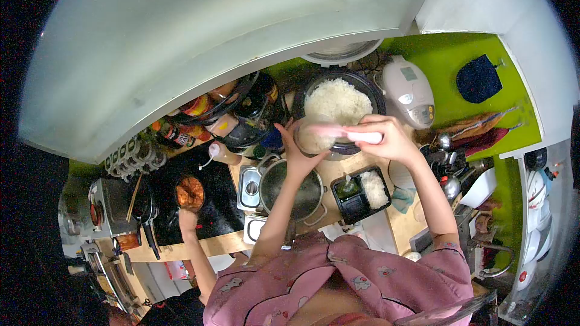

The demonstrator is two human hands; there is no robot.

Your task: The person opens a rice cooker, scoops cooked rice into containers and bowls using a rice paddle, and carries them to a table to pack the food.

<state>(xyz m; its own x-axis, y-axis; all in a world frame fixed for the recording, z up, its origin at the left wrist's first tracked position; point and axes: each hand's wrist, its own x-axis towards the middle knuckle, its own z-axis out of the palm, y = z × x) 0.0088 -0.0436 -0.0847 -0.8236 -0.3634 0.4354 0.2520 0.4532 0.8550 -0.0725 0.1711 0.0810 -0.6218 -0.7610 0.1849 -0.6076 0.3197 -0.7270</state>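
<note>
My left hand (297, 156) is wrapped round a small round bowl (308, 145) with white rice in it, held at the near rim of the rice cooker. The fingers of my right hand (386, 137) close on the pale handle of a rice paddle (370, 137). Its pinkish blade is blurred and lies over the bowl. Behind both hands, the open rice cooker (298, 107) holds a large mound of cooked rice (338, 98). Nearer to me lies a black divided food tray (345, 212), with rice (374, 190) on one side and something green (347, 188) in another compartment.
A large pot (293, 190) stands left of the tray, beside metal containers (249, 188). Further left, another person's hand (188, 220) is at a pan of reddish food (190, 192) on the black stove. An electric water pot (409, 92) stands right of the cooker. Cabinets (229, 18) overhang the counter.
</note>
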